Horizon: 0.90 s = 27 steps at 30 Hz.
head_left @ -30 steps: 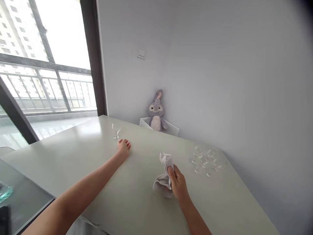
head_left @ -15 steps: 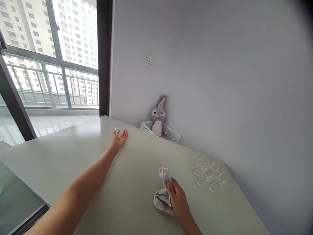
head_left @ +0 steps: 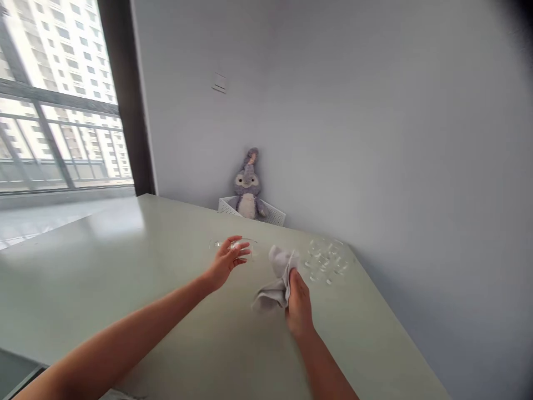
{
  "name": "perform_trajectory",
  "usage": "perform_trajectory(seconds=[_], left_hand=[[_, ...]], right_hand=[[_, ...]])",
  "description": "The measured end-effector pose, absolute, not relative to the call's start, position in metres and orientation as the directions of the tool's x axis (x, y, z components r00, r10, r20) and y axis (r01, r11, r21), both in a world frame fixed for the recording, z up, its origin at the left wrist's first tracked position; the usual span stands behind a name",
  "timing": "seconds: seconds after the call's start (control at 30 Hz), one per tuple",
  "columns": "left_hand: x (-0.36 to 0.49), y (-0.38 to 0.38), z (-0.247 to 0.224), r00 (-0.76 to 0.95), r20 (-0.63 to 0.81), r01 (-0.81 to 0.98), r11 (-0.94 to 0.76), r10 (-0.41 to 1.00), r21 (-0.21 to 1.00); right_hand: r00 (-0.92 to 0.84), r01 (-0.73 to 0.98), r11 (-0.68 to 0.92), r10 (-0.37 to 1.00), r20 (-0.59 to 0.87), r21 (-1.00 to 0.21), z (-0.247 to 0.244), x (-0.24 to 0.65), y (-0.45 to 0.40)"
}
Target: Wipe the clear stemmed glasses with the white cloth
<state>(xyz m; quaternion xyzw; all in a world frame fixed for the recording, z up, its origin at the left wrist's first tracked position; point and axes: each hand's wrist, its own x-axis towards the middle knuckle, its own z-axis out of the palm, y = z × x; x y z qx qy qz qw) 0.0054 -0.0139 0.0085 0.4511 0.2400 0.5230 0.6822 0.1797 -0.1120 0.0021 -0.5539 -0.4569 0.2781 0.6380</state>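
- Counter: it spans the near part of the scene; both hands are over it.
- Basket: white and perforated, past the far edge, with a plush toy sitting in it.
- Clear glassware: grouped on the counter's right side, beyond the cloth; the pieces are too faint to count.
- Cloth: pale and bunched, its loose folds hanging to the left of the right hand, which pinches it between thumb and fingers.
- Left hand: fingers partly spread and curled about the stemmed glass; which fingers bear its weight, I cannot tell.
- Stemmed glass: tipped sideways at the left hand, left of the cloth. The step in hand looks like bringing glass and cloth together; the next move calls for steady, light support of the thin glass.
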Motion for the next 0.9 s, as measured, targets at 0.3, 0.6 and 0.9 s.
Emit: perform_trajectory(seconds=[0.3, 0.6, 0.9], left_hand=[[0.037, -0.061, -0.021, 0.375, 0.272, -0.383, -0.119, 0.886, 0.916], [0.024, -0.057, -0.016, 0.34, 0.223, -0.414, -0.067, 0.914, 0.908], [0.02, -0.058, -0.017, 0.417, 0.308, -0.404, -0.13, 0.855, 0.906]], right_hand=[[0.287, 0.674, 0.205, 0.813, 0.507, -0.709, -0.008, 0.178, -0.109], [-0.025, 0.908, 0.225, 0.871, 0.49, -0.354, 0.004, 0.168, -0.123], [0.221, 0.422, 0.238, 0.909, 0.353, -0.875, 0.007, 0.168, -0.121]])
